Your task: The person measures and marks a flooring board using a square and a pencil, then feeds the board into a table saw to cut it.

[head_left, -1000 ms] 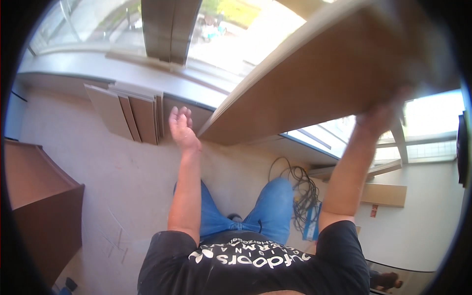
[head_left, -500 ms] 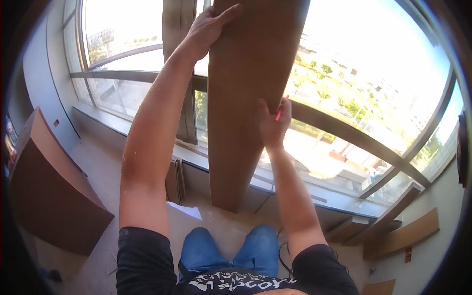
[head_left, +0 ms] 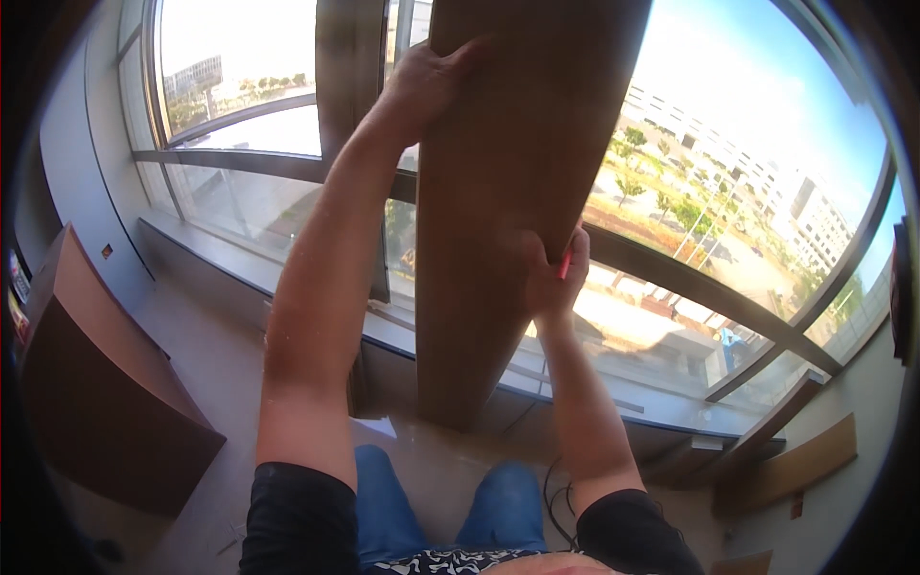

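Note:
A long brown board [head_left: 503, 144] stands upright in front of me, against the view of the window, its lower end down by the sill wall. My left hand [head_left: 431, 81] grips its left edge high up, fingers curled behind it. Lower down, my right hand [head_left: 556, 268] is closed on the right edge and also has a thin red pen-like item [head_left: 565, 264] between its fingers. The board hides part of the window frame and of my fingertips.
Windows with dark frames [head_left: 671, 268] surround me, a low sill [head_left: 201, 249] beneath them. A brown cabinet-like piece [head_left: 105, 383] stands at left. More boards [head_left: 786, 460] lean at the right wall. Black cables [head_left: 556, 489] lie on the floor by my right knee.
The board has swung from a slant to upright in front of me. My left hand rose from free and open to gripping it. Since half a second ago both hands sit slightly lower and further right.

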The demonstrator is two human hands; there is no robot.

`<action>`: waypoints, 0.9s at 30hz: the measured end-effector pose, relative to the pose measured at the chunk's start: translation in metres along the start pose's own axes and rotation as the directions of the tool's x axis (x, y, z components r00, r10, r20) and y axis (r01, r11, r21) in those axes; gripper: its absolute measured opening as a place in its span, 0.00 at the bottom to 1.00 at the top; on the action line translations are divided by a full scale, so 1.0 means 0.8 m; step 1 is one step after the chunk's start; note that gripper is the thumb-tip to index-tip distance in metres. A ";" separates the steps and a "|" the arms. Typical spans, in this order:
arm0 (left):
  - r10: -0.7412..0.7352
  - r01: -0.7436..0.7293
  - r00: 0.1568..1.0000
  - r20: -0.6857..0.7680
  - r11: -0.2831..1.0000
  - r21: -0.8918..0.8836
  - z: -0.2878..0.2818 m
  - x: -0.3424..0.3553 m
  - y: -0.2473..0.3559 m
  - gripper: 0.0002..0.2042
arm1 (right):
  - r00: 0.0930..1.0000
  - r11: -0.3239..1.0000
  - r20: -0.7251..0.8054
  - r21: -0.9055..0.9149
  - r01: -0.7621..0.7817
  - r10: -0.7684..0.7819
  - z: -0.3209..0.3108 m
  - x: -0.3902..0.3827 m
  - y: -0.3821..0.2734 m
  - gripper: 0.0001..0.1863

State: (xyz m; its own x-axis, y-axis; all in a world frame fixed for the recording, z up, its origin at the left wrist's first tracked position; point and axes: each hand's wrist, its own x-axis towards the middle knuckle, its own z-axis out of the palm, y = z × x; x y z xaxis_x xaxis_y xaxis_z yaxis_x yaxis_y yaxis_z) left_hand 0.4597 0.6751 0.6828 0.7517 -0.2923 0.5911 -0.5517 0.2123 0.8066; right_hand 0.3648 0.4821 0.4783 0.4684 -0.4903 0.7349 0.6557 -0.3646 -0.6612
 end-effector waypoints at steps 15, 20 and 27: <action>0.016 -0.026 0.998 0.063 0.987 0.158 -0.012 0.026 0.021 0.14 | 0.925 0.918 0.202 -0.305 -0.252 0.321 -0.032 0.025 -0.095 0.30; -0.104 0.087 0.987 0.124 0.987 0.134 -0.013 0.023 0.020 0.25 | 0.893 0.837 0.181 -0.463 -0.293 0.412 -0.075 0.069 -0.219 0.27; -0.145 0.136 0.984 0.100 0.987 0.088 -0.011 0.017 0.021 0.24 | 0.933 0.803 0.250 -0.593 -0.063 0.258 -0.090 0.144 -0.359 0.14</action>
State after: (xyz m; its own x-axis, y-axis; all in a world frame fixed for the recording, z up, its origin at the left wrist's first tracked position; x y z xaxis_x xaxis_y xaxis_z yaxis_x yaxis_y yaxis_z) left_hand 0.4637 0.6831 0.7044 0.7837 -0.4117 0.4650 -0.4737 0.0879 0.8763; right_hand 0.1877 0.4731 0.7420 0.7543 -0.3535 0.5532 0.1460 -0.7312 -0.6664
